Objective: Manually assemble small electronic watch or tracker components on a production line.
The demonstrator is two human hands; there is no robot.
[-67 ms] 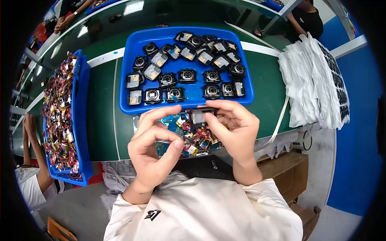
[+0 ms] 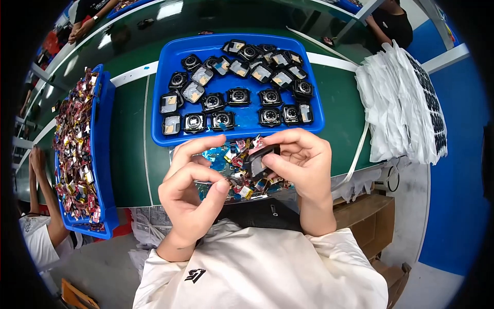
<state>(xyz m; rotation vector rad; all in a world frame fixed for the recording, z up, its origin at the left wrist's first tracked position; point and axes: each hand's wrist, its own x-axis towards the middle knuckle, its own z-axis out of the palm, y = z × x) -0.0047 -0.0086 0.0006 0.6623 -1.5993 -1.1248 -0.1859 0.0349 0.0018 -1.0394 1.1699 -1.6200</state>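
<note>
One black watch-like case (image 2: 257, 165) tilts in the right hand (image 2: 304, 165), grasped between thumb and fingers, above a heap of small parts (image 2: 246, 192), near side of the blue tray (image 2: 251, 120). At left, the left hand's (image 2: 189, 193) thumb and forefinger nearly meet; whether they hold anything, I cannot tell.

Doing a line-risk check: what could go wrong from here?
1. The black watch case is held by the fingers of the right hand above loose small parts; a slip could drop it among them.
2. Some watch cases in the blue tray overlap, so they might scratch each other.
</note>
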